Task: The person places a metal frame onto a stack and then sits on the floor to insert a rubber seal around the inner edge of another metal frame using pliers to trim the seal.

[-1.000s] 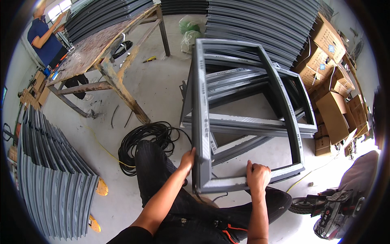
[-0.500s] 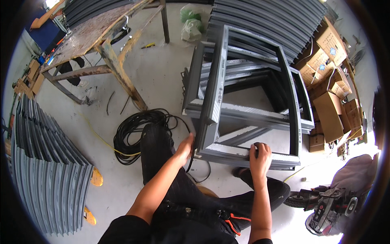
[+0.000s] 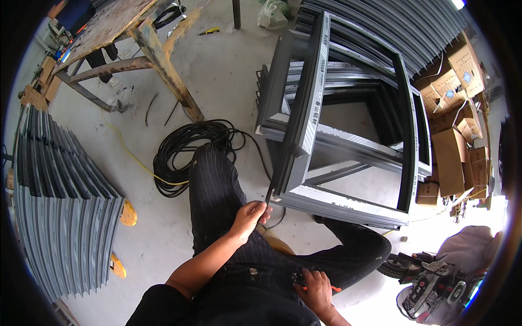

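Between the thumb and fingers of my left hand [image 3: 252, 220] is a thin black strip [image 3: 269, 191], pinched at the near left corner of a grey metal frame [image 3: 348, 204]. The frame lies tilted on top of other grey frames [image 3: 272, 117]. From the floor, a large coil of black strip [image 3: 174, 157] runs toward that corner. My right hand [image 3: 316, 293] is low over my lap, its fingers curled over an orange-handled tool [image 3: 336, 289]. Only a bit of orange shows beside the fingers; the tool's head is hidden.
Long grey profiles are stacked at left [image 3: 68, 233] and far right [image 3: 380, 27]. A worn workbench [image 3: 117, 27] stands at the far left, a person behind it. Cardboard boxes [image 3: 448, 157] are piled at right, near a wheeled vehicle [image 3: 435, 282]. A yellow-handled tool [image 3: 209, 31] lies on the floor.
My right hand has left the near rail of the frame and dropped to the orange-handled tool in my lap. My left hand stays by the frame's corner. The view has tilted down slightly.
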{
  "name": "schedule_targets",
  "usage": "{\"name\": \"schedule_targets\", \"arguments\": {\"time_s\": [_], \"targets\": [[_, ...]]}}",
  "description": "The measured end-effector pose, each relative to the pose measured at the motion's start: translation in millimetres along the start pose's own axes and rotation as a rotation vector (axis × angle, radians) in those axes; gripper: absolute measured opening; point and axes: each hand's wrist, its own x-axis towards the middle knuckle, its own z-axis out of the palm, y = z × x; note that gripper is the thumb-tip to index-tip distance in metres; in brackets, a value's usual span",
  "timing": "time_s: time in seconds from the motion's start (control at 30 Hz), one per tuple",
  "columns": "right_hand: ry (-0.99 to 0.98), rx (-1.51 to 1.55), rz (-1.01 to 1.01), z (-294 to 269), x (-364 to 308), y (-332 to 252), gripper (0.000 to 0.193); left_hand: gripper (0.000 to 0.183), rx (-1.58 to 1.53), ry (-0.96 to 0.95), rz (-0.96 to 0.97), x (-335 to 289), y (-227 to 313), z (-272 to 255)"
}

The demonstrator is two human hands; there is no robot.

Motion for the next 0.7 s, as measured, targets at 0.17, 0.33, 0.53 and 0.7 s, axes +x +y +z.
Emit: {"name": "schedule_targets", "arguments": {"time_s": [0.17,0.33,0.53,0.7], "targets": [[-0.029,0.124,-0.008,-18,19,3,0.038,0.026,-0.059,0.002,-0.019,-1,4,1],[-0.068,0.755,0.277,-3,30,40,0.03,0.024,-0.055,0.046,-0.022,4,-1,0],[-0.174,1.966,0.449,17,39,41,0.04,0.023,-0.041,0.093,-0.025,4,-2,4],[-0.443,1.276,0.5,19,30,29,0.055,0.023,-0.025,0.126,-0.018,1,-1,7]]}}
